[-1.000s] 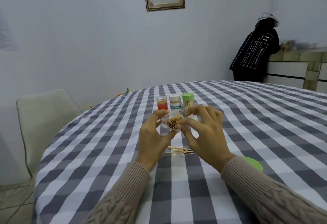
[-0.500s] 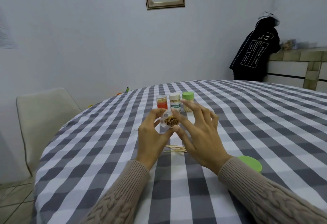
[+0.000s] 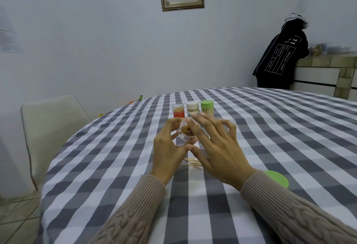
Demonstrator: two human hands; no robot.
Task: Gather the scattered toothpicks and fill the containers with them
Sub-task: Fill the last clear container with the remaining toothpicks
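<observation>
Dim, cool, even light — soft shadows, wide-angle bending at edges.

The person is wearing a beige knitted sweater. Both sleeves [image 3: 301,211] are showing a cable-knit pattern along the forearm and are ending in ribbed cuffs [image 3: 253,181] at the wrist. The left hand [image 3: 168,153] and the right hand [image 3: 220,151] are bare, wearing no gloves.

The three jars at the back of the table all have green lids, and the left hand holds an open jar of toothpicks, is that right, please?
Not quite: the head view shows only the right jar green-lidded; the middle jar has a cream lid and the left jar a clear one. The left hand does hold the open jar.
</observation>
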